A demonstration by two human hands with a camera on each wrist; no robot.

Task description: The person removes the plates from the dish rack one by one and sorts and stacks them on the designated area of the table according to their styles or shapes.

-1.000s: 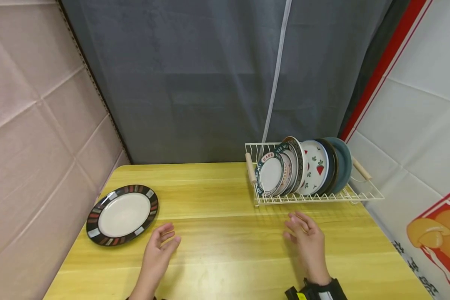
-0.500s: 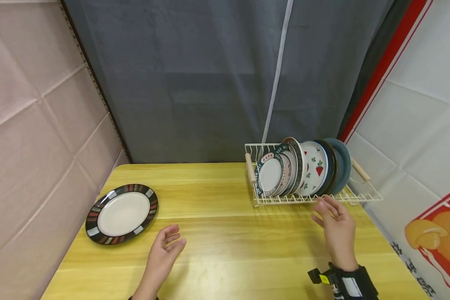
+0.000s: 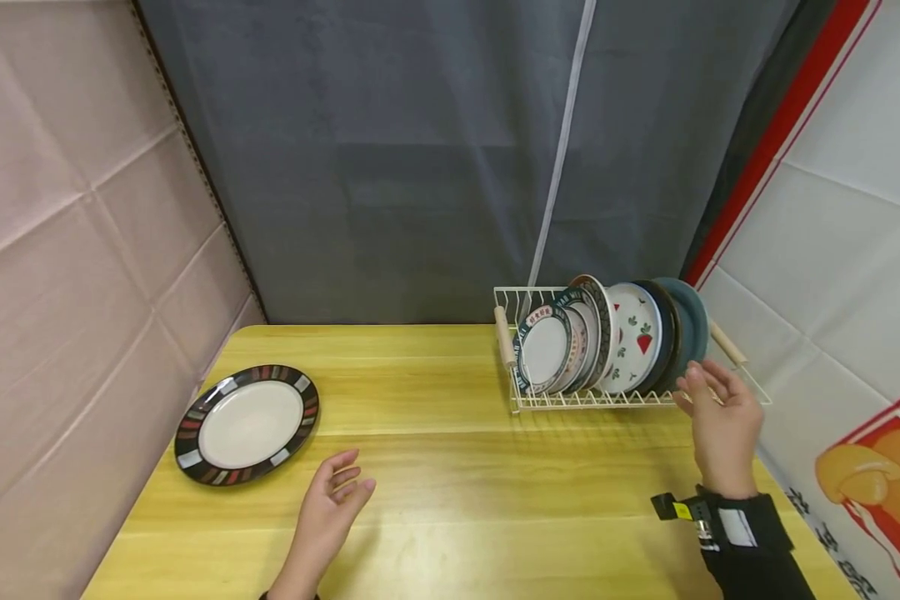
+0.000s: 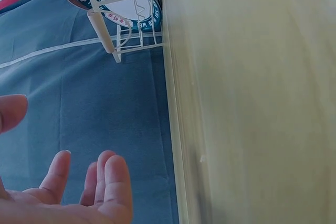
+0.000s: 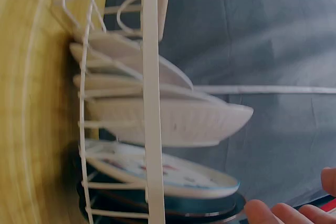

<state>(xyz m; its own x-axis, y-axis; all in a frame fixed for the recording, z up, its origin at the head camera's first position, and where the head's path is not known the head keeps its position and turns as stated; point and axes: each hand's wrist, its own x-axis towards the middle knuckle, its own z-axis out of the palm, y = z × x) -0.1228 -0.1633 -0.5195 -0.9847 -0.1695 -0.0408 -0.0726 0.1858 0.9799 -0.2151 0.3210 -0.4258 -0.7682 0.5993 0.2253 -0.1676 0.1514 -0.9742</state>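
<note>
Hands: two; left hand [image 3: 328, 500] half open, thumb apart, grasping nothing; right hand [image 3: 726, 425] loosely bent, nothing seen in its grip, contact with the rack unclear.
Loose plate: one, black-rimmed plate [image 3: 249, 425], flat at table left, near the left hand.
Rack: one, cream wire rack [image 5: 153, 77], far right of table; two wooden handles [image 3: 505, 336].
Rack contents: about eight dishes on edge, overlapping, so count uncertain; includes one strawberry plate [image 3: 633, 337] and, rightmost, one blue plate [image 3: 692, 321] beside the right hand.
Surface: yellow wood-grain table [image 3: 450, 500].
Backdrop: grey curtain [image 3: 420, 167], one pale strip [image 3: 566, 133].
Sides: pinkish sheet [image 3: 60, 250] left; white sheet [image 3: 855, 250], red-edged, right.
</note>
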